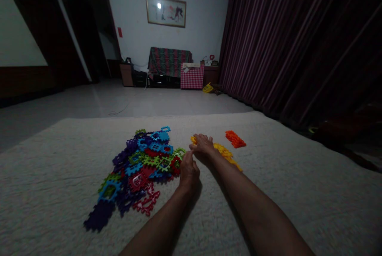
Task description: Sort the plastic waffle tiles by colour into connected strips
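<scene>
My right hand [203, 144] reaches forward with its fingers bent down on a yellow toothed plastic piece [193, 139], which shows past the fingertips. More yellow toothed pieces [223, 151] lie together beside and partly behind that wrist. My left hand [189, 171] is just nearer to me, fingers curled together; whatever they hold is hidden. It is at the right edge of a heap of mixed toothed plastic pieces [143, 161] in blue, purple, green and red. A red piece [176, 164] and a green piece [180, 152] are right by its fingers.
Orange toothed pieces [235, 139] form a small group at the right. Everything lies on a pale quilted cover [283, 192]. Beyond its far edge are a tiled floor [167, 102], a low cabinet draped with cloths [170, 61], and a long purple curtain [268, 41] along the right.
</scene>
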